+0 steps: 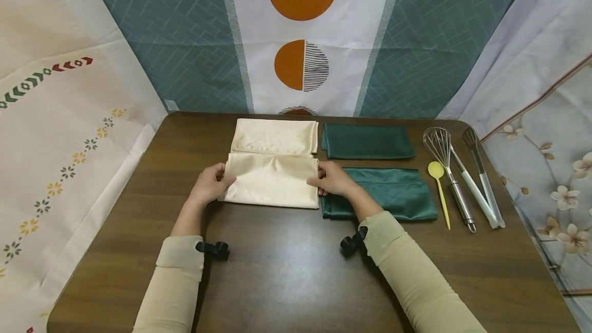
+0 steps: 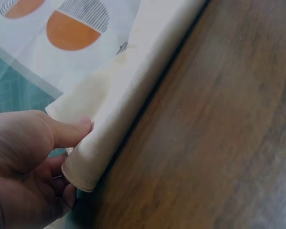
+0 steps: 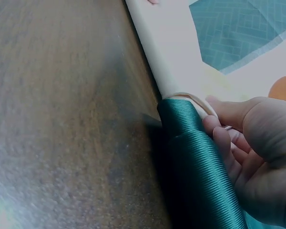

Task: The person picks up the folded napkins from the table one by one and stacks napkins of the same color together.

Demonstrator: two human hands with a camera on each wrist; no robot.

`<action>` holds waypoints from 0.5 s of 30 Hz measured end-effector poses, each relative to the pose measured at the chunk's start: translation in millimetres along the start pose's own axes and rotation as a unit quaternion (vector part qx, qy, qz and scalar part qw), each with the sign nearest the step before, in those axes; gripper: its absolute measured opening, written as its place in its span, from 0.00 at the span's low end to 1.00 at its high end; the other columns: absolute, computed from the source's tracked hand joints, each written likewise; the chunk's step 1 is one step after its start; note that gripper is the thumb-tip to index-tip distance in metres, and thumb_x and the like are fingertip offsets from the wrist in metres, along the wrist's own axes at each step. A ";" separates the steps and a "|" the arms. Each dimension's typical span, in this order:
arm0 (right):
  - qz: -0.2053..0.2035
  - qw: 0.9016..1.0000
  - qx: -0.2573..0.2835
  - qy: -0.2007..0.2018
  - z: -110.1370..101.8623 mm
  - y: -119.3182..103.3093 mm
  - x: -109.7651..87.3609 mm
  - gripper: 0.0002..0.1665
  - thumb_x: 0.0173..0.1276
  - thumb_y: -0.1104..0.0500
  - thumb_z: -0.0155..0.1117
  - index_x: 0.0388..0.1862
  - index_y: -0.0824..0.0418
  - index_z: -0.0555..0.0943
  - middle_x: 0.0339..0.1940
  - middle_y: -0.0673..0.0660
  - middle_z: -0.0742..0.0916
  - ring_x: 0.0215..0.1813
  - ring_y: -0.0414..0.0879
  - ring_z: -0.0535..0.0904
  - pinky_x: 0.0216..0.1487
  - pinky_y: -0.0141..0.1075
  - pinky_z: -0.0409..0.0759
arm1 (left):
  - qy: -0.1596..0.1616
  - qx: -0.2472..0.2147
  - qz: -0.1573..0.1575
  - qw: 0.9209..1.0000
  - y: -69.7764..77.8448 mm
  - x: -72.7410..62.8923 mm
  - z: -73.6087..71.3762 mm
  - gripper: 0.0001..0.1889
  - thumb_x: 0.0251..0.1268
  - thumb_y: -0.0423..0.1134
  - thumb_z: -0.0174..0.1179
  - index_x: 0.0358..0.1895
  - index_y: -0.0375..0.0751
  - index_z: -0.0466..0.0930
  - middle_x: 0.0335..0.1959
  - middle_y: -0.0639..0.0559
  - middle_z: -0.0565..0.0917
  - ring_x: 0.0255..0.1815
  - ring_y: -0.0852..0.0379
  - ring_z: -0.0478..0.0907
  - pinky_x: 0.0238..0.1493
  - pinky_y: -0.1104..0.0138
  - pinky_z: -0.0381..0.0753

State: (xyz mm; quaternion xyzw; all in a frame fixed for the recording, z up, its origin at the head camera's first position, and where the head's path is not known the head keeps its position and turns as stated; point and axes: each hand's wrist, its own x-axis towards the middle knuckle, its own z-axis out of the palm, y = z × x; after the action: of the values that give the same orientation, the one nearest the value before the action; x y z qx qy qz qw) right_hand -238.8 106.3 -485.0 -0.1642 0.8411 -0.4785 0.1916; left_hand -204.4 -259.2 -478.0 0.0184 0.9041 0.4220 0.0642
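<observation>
A folded cream satin cloth (image 1: 273,181) lies on the table, held at its two short sides. My left hand (image 1: 210,185) pinches its left edge, thumb on top and fingers beneath; the left wrist view shows the hand (image 2: 33,162) at the cloth's folded corner (image 2: 88,164). With thumb and fingers my right hand (image 1: 335,179) pinches the right edge. In the right wrist view this hand (image 3: 262,148) grips the cream layers (image 3: 169,52) right beside a green satin cloth (image 3: 202,167). Behind the held cloth lies a second folded cream cloth (image 1: 275,136), its front edge meeting it.
Two folded green cloths, one at the back (image 1: 370,142) and one nearer (image 1: 393,194), lie to the right. Beyond them are a yellow spoon (image 1: 436,171), a whisk (image 1: 458,199) and two more long-handled utensils (image 1: 481,199). The wooden table (image 1: 277,271) ends at hanging fabrics.
</observation>
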 end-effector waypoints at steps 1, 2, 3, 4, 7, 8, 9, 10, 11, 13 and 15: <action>0.000 1.000 0.004 0.003 -0.5 0.4 0.5 0.17 0.71 0.61 0.69 0.30 0.63 0.70 0.19 0.56 0.79 0.18 0.44 0.80 0.22 0.37 0.82 | 0.000 0.000 0.002 1.000 0.1 0.4 0.3 0.10 0.73 0.37 0.61 0.47 0.31 0.78 0.33 0.45 0.79 0.31 0.52 0.71 0.33 0.63 0.72; 0.001 1.000 0.005 0.006 -1.2 0.6 0.5 0.18 0.71 0.61 0.69 0.29 0.63 0.69 0.19 0.56 0.78 0.18 0.44 0.80 0.22 0.37 0.82 | -0.001 0.002 0.003 1.000 0.3 0.7 0.5 0.11 0.74 0.37 0.61 0.47 0.31 0.78 0.33 0.44 0.80 0.31 0.52 0.72 0.33 0.62 0.72; 0.001 1.000 0.007 0.008 -1.8 0.4 0.6 0.18 0.71 0.61 0.69 0.29 0.63 0.69 0.19 0.55 0.78 0.18 0.44 0.80 0.22 0.37 0.82 | 0.000 0.004 0.003 1.000 0.6 1.1 0.8 0.10 0.73 0.37 0.61 0.47 0.31 0.78 0.33 0.44 0.80 0.31 0.52 0.72 0.33 0.63 0.72; 0.001 1.000 0.008 0.010 -2.2 0.3 1.1 0.18 0.71 0.61 0.69 0.30 0.63 0.69 0.19 0.55 0.77 0.18 0.44 0.80 0.22 0.37 0.82 | 0.002 0.005 0.004 1.000 0.8 1.4 1.2 0.10 0.73 0.37 0.61 0.46 0.30 0.78 0.33 0.44 0.80 0.31 0.53 0.72 0.33 0.63 0.72; -0.004 1.000 0.007 0.016 -3.5 -0.1 2.0 0.16 0.72 0.61 0.68 0.31 0.63 0.70 0.19 0.55 0.77 0.18 0.45 0.80 0.23 0.37 0.82 | 0.009 0.001 0.006 1.000 1.4 2.1 2.4 0.10 0.73 0.36 0.62 0.45 0.30 0.79 0.32 0.45 0.80 0.30 0.53 0.72 0.32 0.64 0.72; -0.007 1.000 0.005 0.017 -3.8 -0.3 2.0 0.16 0.72 0.61 0.68 0.31 0.63 0.69 0.18 0.55 0.77 0.18 0.45 0.80 0.23 0.38 0.82 | 0.011 -0.002 0.007 1.000 1.5 2.3 2.7 0.10 0.73 0.36 0.62 0.45 0.30 0.79 0.32 0.44 0.80 0.30 0.54 0.72 0.32 0.64 0.72; -0.008 1.000 0.002 0.018 -3.9 -0.8 2.1 0.16 0.72 0.61 0.67 0.31 0.63 0.69 0.18 0.55 0.77 0.18 0.45 0.80 0.23 0.37 0.82 | 0.012 -0.007 0.010 1.000 1.4 2.5 3.0 0.10 0.72 0.36 0.62 0.46 0.29 0.79 0.32 0.44 0.80 0.31 0.54 0.72 0.32 0.64 0.73; -0.011 1.000 -0.001 0.019 -3.8 -0.9 2.1 0.16 0.73 0.61 0.67 0.32 0.63 0.69 0.18 0.55 0.76 0.18 0.46 0.80 0.23 0.37 0.81 | 0.012 -0.013 0.010 1.000 1.4 2.5 3.2 0.10 0.72 0.35 0.62 0.46 0.29 0.79 0.33 0.44 0.81 0.31 0.53 0.73 0.32 0.64 0.73; -0.013 1.000 -0.004 0.020 -3.6 -0.8 2.2 0.16 0.73 0.60 0.67 0.32 0.62 0.69 0.18 0.54 0.76 0.19 0.46 0.81 0.23 0.37 0.81 | 0.011 -0.016 0.011 1.000 1.1 2.4 3.3 0.11 0.72 0.35 0.63 0.47 0.29 0.78 0.33 0.43 0.80 0.32 0.53 0.72 0.32 0.64 0.73; -0.015 1.000 -0.013 0.022 -2.9 -0.5 2.2 0.17 0.72 0.59 0.68 0.30 0.62 0.69 0.18 0.54 0.76 0.19 0.46 0.81 0.22 0.36 0.80 | 0.006 -0.017 0.012 1.000 -0.3 2.3 3.2 0.14 0.69 0.35 0.66 0.49 0.28 0.78 0.34 0.43 0.80 0.34 0.52 0.73 0.34 0.64 0.73; -0.016 0.999 -0.022 0.024 -2.0 0.4 2.1 0.19 0.71 0.59 0.70 0.28 0.61 0.68 0.18 0.54 0.76 0.19 0.46 0.81 0.22 0.35 0.77 | -0.001 -0.015 0.010 1.000 -1.5 1.5 3.0 0.16 0.66 0.35 0.69 0.50 0.28 0.79 0.34 0.44 0.79 0.34 0.52 0.73 0.33 0.64 0.74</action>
State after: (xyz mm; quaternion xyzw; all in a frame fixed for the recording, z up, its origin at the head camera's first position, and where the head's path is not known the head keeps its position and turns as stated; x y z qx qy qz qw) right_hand -241.6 107.0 -484.8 -0.1700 0.8530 -0.4668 0.1602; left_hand -205.5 -257.8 -481.2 0.0267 0.8975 0.4360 0.0607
